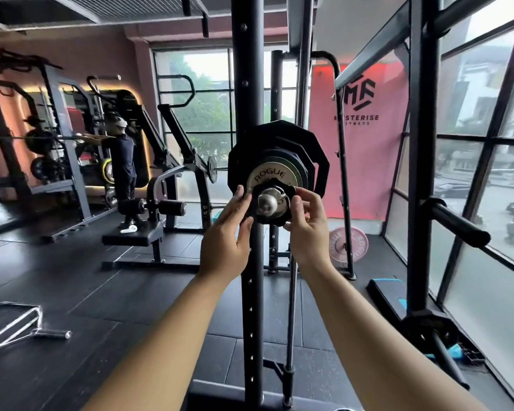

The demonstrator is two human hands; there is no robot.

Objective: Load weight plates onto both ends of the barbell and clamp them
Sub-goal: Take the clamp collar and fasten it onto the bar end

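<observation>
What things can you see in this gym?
barbell end: one, silver, centre
clamp: one, black, around the barbell end
Rogue plate: one, silver, behind the clamp
big plates: at least two, black, behind the Rogue plate
rack post: one, black, centre
bench: one, black, left floor
pink plate: one, pink, floor at right
banner: one, pink, right wall
left hand: one, touching the clamp's left side
right hand: one, fingers curled on the clamp's right side
</observation>
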